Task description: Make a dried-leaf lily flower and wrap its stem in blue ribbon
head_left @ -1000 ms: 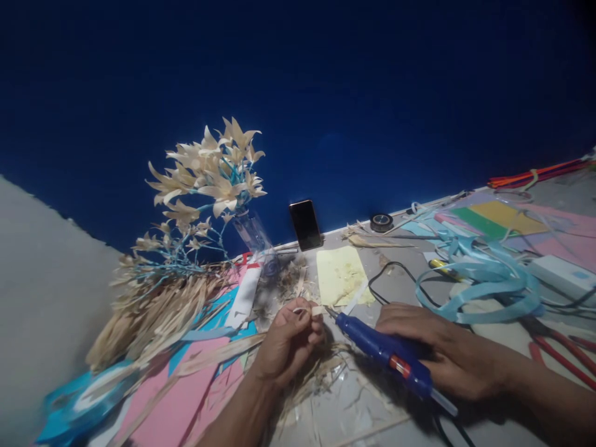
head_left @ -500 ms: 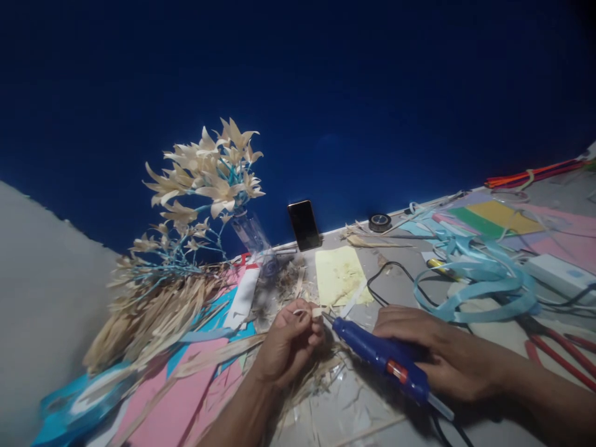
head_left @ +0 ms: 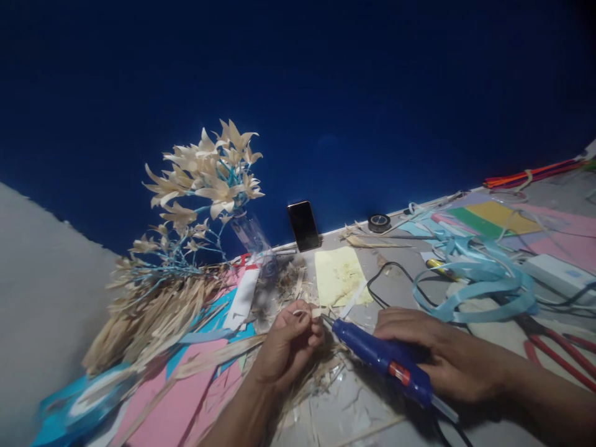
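My left hand (head_left: 291, 341) is closed, its thumb and fingers pinching a small pale strip (head_left: 318, 312) of what looks like dried husk. My right hand (head_left: 437, 351) is wrapped round a blue glue gun (head_left: 367, 354), with a clear glue stick (head_left: 446, 409) poking out of its back end. The gun's metal tip points left and meets the pale strip, or lies very close to it. Husk scraps (head_left: 321, 382) litter the table under both hands.
Pale husk flowers (head_left: 218, 189) stand in a clear bottle (head_left: 251, 236) at the back left. A phone (head_left: 304, 225) leans on the blue wall. Yellow paper (head_left: 339, 273), light-blue ribbon (head_left: 493, 292), red-handled scissors (head_left: 559, 354) and a black cord (head_left: 395, 264) lie around.
Hardly anything differs. The glue gun's rear has shifted very slightly right and down with my right hand; my left hand keeps its pinch on the strip.
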A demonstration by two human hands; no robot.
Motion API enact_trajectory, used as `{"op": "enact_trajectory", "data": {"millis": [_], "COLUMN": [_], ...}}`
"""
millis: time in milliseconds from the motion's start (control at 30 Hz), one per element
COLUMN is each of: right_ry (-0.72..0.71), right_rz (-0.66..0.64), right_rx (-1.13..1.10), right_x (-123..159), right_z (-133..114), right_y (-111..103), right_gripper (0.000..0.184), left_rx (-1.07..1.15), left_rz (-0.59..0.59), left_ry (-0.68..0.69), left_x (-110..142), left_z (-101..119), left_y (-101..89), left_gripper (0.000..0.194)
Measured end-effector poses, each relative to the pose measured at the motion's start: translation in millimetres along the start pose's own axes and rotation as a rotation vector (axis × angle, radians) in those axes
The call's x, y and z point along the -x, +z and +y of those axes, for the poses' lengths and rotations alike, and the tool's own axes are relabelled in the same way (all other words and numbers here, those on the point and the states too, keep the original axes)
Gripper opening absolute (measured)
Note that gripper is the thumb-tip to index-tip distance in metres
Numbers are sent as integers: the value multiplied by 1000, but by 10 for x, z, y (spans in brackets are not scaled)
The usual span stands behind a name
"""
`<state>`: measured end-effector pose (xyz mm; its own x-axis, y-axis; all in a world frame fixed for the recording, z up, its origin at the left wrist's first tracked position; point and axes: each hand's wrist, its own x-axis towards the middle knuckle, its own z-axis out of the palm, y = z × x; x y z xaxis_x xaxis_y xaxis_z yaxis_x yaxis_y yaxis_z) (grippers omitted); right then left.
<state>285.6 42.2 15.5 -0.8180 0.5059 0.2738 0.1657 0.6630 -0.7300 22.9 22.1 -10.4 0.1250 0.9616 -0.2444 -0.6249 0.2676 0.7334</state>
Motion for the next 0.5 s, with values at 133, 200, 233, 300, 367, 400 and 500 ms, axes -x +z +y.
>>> {"op": "enact_trajectory", "data": {"millis": [133, 200, 233, 300, 367, 400, 500], "right_ry": [4, 3, 2, 1, 10, 12, 18], "right_rz": [-11, -3, 7, 22, 25, 24, 7], "right_rx": [-4, 4, 9, 7, -7, -14, -8], "right_x": [-12, -9, -5, 3, 9, 11, 14], "right_z": [30, 50, 54, 47, 29, 22, 30], "right_y": [12, 6, -1, -20, -33, -34, -10], "right_gripper": [18, 18, 19, 20, 20, 20, 19], "left_rx": [0, 25, 37, 49, 40, 34, 20], "left_rz": [-37, -53, -60, -68, -62, -58, -60], "left_ry": [-6, 0, 2, 5, 2, 0, -7], "left_x": [1, -3, -5, -10, -10, -8, -1], "left_z": [-4, 2, 6, 14, 16, 14, -1], "left_y": [7, -2, -9, -22, -26, -25, -12], "left_gripper": [29, 28, 28, 28, 28, 28, 28]}}
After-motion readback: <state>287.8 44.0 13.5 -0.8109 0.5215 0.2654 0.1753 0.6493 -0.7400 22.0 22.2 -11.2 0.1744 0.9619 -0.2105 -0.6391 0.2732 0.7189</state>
